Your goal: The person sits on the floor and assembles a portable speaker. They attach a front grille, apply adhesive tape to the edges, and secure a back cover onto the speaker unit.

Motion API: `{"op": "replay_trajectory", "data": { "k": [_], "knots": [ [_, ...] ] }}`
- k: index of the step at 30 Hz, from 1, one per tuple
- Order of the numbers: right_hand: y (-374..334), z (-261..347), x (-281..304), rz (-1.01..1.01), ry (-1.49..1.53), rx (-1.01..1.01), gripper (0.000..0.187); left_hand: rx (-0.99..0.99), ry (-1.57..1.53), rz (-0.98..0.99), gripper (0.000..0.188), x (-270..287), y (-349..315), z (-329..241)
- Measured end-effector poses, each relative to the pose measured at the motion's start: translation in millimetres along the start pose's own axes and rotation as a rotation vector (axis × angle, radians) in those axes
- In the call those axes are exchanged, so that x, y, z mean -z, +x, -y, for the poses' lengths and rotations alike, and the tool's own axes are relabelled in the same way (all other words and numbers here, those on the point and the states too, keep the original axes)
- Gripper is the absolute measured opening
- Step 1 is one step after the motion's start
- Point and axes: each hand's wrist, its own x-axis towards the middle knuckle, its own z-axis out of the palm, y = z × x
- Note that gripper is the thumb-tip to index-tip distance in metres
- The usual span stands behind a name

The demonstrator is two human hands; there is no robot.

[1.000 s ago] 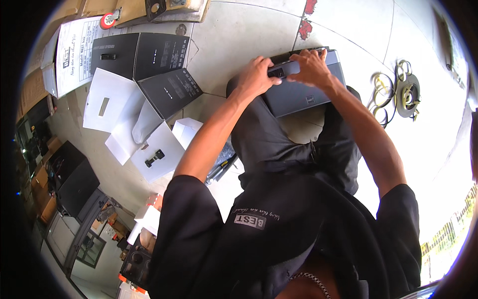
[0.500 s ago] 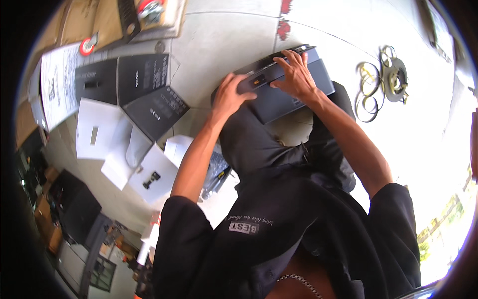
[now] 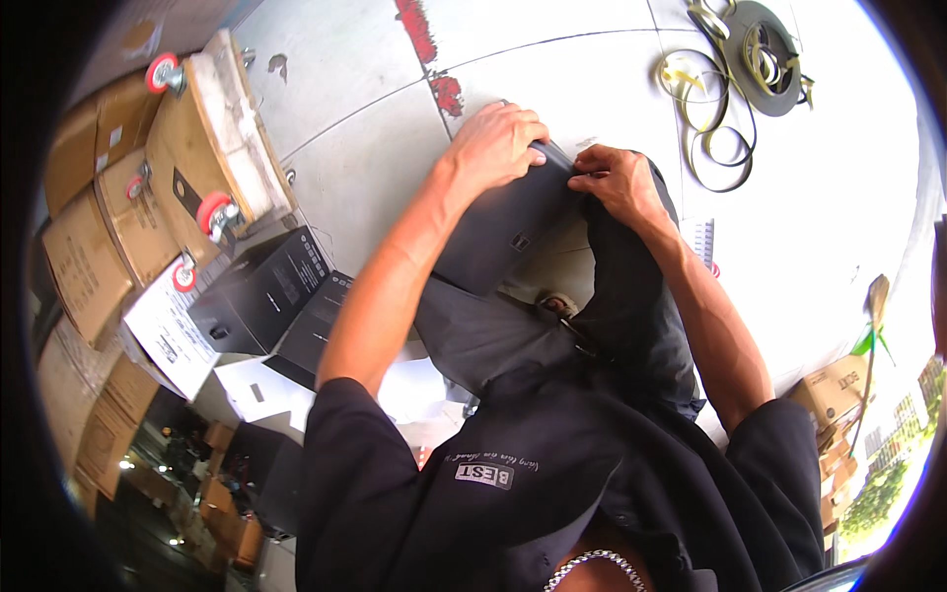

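Observation:
A dark grey box-shaped device (image 3: pixel 503 232) with smooth faces and a small label rests tilted against my legs. Over its far edge my left hand (image 3: pixel 498 145) is closed, fingers wrapped round the far side and thumb on the near face. At the right far corner, my right hand (image 3: pixel 619 185) pinches the edge between thumb and fingers. The far side of the device is hidden behind its own body and my hands.
Left of me lie an opened black box (image 3: pixel 266 291) and white packaging (image 3: pixel 261 390). Beyond them are cardboard boxes (image 3: pixel 94 242) and a wooden dolly (image 3: pixel 212 138) with red wheels. Strap loops and a roll (image 3: pixel 752 59) lie at the far right, a broom (image 3: pixel 872 316) nearer.
The device has been tipped and turned, showing a plain face instead of its panel side. Both hands have moved from its top to its far edge and corner. The view has swung round.

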Motion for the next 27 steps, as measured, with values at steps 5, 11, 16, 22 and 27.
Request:
{"op": "replay_trajectory", "data": {
  "k": [5, 11, 16, 22, 27],
  "knots": [
    [9.6, -9.5, 7.2, 0.062, 0.046, 0.021, 0.031, 0.114, -0.129, 0.358, 0.024, 23.7, 41.4, 7.6],
    [15.1, -17.0, 3.9, 0.087, 0.064, -0.001, 0.025, 0.366, -0.276, 0.419, 0.025, 12.0, 49.6, 6.3],
    [20.2, -18.2, 7.4, 0.074, 0.097, -0.029, 0.017, 0.398, -0.212, 0.381, 0.027, 9.0, 51.8, 2.1],
    [24.4, -25.0, 5.7, 0.115, 0.09, 0.076, 0.028, 0.397, -0.152, 0.477, 0.028, 20.4, 52.6, 2.3],
    [30.1, -5.3, 28.0, 0.143, -0.15, 0.136, 0.054, 0.345, 0.025, -0.288, 0.064, 6.4, -17.6, -35.2]
  ]
}}
